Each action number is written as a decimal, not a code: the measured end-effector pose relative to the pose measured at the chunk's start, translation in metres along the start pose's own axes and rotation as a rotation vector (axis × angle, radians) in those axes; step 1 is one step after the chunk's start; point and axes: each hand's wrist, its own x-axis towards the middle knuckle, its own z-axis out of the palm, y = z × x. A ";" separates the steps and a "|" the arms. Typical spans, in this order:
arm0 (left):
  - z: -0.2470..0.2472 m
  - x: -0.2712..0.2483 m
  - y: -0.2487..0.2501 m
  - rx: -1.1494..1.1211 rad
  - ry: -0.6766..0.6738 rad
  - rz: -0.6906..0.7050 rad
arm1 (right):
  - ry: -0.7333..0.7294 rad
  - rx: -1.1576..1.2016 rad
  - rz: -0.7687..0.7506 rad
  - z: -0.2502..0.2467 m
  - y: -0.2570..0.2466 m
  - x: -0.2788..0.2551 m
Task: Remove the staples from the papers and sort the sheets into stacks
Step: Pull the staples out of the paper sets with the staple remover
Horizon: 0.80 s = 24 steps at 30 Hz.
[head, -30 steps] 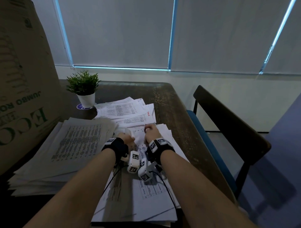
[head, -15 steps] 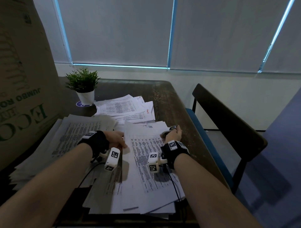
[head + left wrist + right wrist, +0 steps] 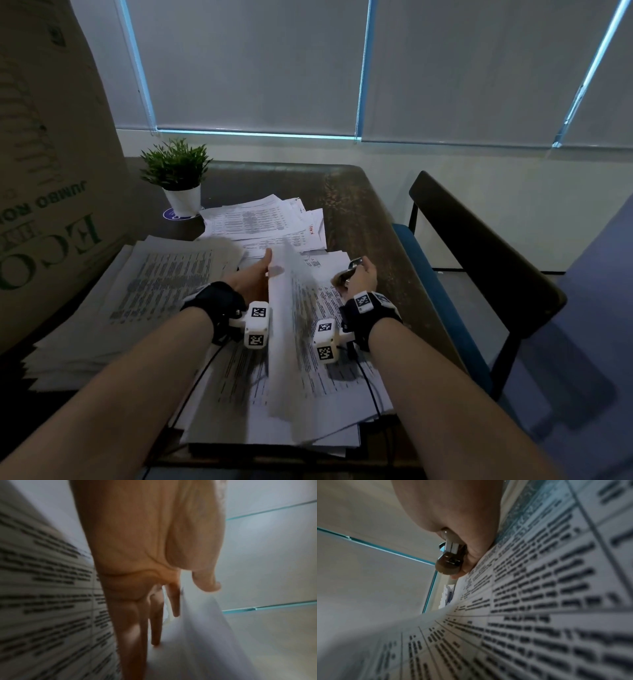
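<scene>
Left hand [image 3: 251,279] lifting a printed sheet [image 3: 286,329] up on edge over the middle pile of papers [image 3: 322,394], thumb on one face, straight fingers [image 3: 155,616] behind the other, so pinched between them. Right hand [image 3: 363,279] curled round a metal staple remover [image 3: 349,270], resting on the far right corner of that same pile, near the right edge of the dark counter [image 3: 366,219]. Left of it a thicker stack of printed sheets [image 3: 144,284]; further off a looser heap [image 3: 263,222]. Beyond that, far left, a small potted plant [image 3: 178,178]; a cardboard box [image 3: 44,154] along the left side; a dark chair [image 3: 479,253] to the right
</scene>
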 end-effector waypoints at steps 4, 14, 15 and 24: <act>0.001 -0.001 0.009 0.123 -0.120 0.002 | -0.036 -0.084 -0.015 -0.003 0.005 0.009; -0.009 0.006 -0.011 -0.060 -0.021 0.014 | -0.078 -0.158 -0.047 -0.012 0.007 0.006; -0.010 0.005 -0.011 -0.050 -0.014 -0.020 | -0.064 -0.177 -0.066 -0.012 0.007 0.006; 0.017 -0.011 0.010 0.464 0.127 -0.177 | -0.052 -0.275 -0.114 -0.009 0.002 0.003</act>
